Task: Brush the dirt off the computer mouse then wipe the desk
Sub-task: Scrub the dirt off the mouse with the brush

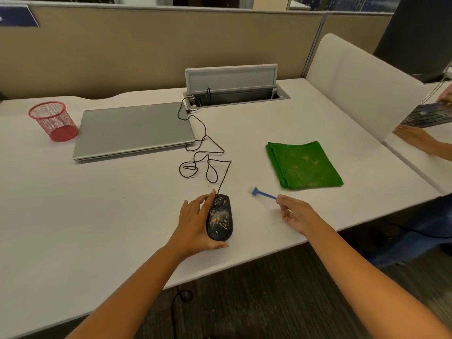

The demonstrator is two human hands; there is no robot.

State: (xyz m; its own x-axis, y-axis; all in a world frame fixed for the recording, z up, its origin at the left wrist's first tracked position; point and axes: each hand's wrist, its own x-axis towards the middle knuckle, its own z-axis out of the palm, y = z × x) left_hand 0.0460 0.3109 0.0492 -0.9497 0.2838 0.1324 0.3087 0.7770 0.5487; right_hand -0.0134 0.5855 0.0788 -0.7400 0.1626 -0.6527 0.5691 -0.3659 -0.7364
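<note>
Black plastic speckled with tan grit marks the computer mouse (219, 217), which lies near the front edge of the pale tabletop (97, 216), its cord (208, 152) looping back toward the open cable hatch (236, 95). The left hand (195, 223) cups it from the left side, fingers curled along its flank and thumb under its near end, most likely to keep it from sliding once bristles push against it. The right hand (294, 212) pinches the rear of a small blue brush (264, 194), head pointing left toward the mouse but still apart from it and seemingly off the surface, though blur makes that hard to judge; no stroke has landed, and the dirt looks undisturbed. A folded green cloth (303, 165) waits just beyond the right hand, within easy reach for the wiping stage. Farther back sit a closed grey laptop (134, 129) and a red mesh cup (53, 121), well clear of the work.
</note>
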